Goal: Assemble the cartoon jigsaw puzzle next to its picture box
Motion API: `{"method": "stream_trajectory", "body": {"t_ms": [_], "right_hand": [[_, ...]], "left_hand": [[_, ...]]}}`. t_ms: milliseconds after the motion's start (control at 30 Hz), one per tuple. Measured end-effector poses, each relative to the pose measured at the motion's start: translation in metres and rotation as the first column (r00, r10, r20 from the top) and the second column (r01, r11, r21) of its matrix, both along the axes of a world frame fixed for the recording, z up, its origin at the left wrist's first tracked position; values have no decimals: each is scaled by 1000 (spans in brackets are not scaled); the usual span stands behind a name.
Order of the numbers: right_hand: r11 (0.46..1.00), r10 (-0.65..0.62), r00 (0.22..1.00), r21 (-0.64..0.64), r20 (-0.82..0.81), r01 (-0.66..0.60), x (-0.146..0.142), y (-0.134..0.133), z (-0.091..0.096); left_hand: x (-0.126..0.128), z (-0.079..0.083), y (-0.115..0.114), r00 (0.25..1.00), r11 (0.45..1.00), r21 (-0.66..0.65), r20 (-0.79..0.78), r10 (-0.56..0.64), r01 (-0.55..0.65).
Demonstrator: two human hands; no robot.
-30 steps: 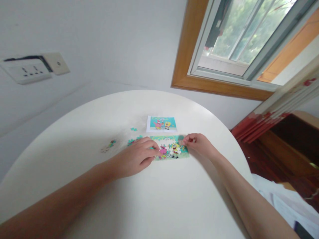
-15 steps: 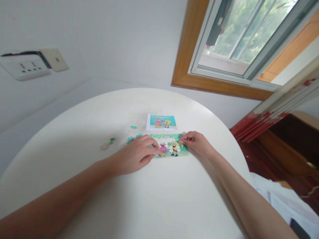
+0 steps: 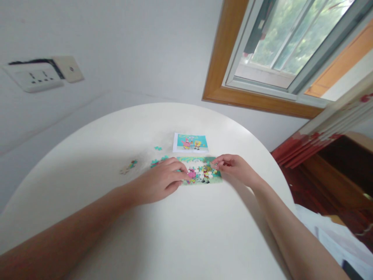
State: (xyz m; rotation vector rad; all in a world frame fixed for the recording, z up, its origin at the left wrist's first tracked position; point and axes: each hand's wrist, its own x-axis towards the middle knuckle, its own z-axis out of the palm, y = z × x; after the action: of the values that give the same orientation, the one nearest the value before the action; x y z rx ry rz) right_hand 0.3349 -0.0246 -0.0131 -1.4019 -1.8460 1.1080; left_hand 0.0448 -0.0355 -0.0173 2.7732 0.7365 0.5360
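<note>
The left hand [image 3: 164,179] lies palm down over the left end of the jigsaw puzzle [image 3: 205,175], fingertips touching it; this contact probably steadies the assembly against sliding. Whether its thumb and forefinger grip anything cannot be determined. The right hand [image 3: 234,169] is at the far right corner, thumb and forefinger brought together; the pinch suits fine handling of a small part, but whether a piece is held between them cannot be confirmed. The two hands are apart.

The jigsaw puzzle lies flat on the desk [image 3: 192,229], between the hands and partly covered by both. White gaps show around the pink and yellow figures.

A cluster of loose pieces [image 3: 155,162] lies just beyond the left hand, apparently within easy reach. A single teal piece [image 3: 158,148] lies farther out, and a small group of pieces [image 3: 133,164] lies to the left. The picture card [image 3: 191,143] lies directly beyond the jigsaw puzzle, image side up, presumably so that both can be viewed together.
</note>
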Motion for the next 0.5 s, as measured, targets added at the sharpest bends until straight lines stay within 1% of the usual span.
{"method": "stream_trajectory", "body": {"t_ms": [100, 200, 300, 500], "right_hand": [[1000, -13, 1000, -14, 0, 13, 2, 1, -2], [1000, -14, 999, -5, 49, 14, 2, 0, 0], [999, 21, 992, 30, 122, -25, -1, -2, 1], [993, 74, 978, 80, 196, -91, -7, -1, -3]], "left_hand": [[0, 0, 0, 1000, 1000, 2, 3, 1, -1], [0, -2, 1, 1000, 1000, 4, 5, -1, 1], [0, -3, 1, 1000, 1000, 2, -8, 0, 0], [0, -3, 2, 1000, 1000, 8, -7, 6, -6]]}}
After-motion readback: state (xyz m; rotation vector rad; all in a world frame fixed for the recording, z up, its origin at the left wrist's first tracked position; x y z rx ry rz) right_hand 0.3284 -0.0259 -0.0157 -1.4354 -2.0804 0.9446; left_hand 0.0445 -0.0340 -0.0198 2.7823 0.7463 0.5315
